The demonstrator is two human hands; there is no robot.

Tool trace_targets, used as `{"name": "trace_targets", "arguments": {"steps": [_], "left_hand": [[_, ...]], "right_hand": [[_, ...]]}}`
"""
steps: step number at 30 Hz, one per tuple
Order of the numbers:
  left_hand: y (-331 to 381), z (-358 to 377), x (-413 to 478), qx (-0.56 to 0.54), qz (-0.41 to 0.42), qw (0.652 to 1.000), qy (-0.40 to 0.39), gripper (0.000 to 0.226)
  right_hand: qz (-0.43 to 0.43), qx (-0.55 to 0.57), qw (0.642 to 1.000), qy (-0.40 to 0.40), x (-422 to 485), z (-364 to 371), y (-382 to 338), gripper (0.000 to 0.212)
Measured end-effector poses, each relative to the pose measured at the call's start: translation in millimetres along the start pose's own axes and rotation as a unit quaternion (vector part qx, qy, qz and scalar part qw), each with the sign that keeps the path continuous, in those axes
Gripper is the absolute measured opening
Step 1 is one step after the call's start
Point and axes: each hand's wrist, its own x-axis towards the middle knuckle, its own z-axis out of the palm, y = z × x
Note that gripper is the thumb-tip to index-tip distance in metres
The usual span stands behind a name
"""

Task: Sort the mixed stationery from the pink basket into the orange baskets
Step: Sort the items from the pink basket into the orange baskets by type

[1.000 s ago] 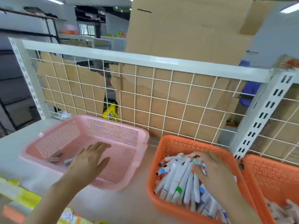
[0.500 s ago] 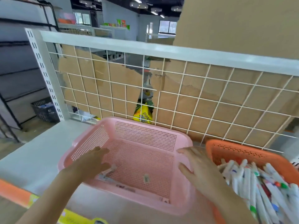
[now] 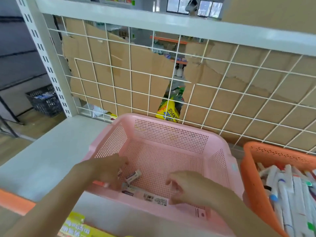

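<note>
Down inside the pink perforated plastic basket [image 3: 171, 123] on the pale grey worktop [image 3: 51, 159], both hands curled: left hand [image 3: 104, 170] over small white wrapped erasers [image 3: 133, 176] by the near wall, right hand [image 3: 191, 189] beside; grip unclear. Just right, orange perforated plastic basket [image 3: 273, 148] holding white marker pens [image 3: 290, 185].

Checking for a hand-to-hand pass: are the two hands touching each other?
Apart. The head view shows the left hand and right hand both inside the pink basket, with its bare floor between them.
</note>
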Motion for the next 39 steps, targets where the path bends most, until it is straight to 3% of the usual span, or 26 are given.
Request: {"name": "trace_targets", "arguments": {"steps": [3, 7, 12, 17, 28, 35, 39], "left_hand": [[1.7, -1.0, 1.6, 0.003, 0.005, 1.0, -0.015, 0.067], [2.6, 2.2, 3.3, 0.013, 0.002, 1.0, 0.002, 0.058], [-4.1, 1.9, 8.1, 0.021, 0.005, 1.0, -0.017, 0.05], [-6.6, 1.8, 8.1, 0.039, 0.047, 0.998, 0.01, 0.027], [-9.3, 3.0, 3.4, -0.039, 0.119, 0.984, 0.125, 0.013], [5.0, -1.6, -0.2, -0.056, 0.155, 0.952, 0.258, 0.01], [22.9, -1.9, 5.1, -0.031, 0.192, 0.925, 0.327, 0.016]], "right_hand": [[-0.006, -0.055, 0.998, -0.031, 9.7, 3.8, -10.5, 0.042], [-0.014, -0.13, 0.991, -0.008, 17.0, 7.7, -18.5, 0.029], [0.004, -0.159, 0.987, -0.021, 25.8, 10.4, -16.4, 0.027], [0.008, -0.118, 0.992, -0.041, 24.9, 9.5, -13.6, 0.02], [0.052, -0.008, 0.991, 0.123, 6.8, -7.1, 1.8, 0.022], [0.151, -0.015, 0.945, 0.289, -32.3, -24.1, 18.4, 0.016], [0.22, -0.013, 0.908, 0.357, -63.7, -22.2, 31.1, 0.029]]}}
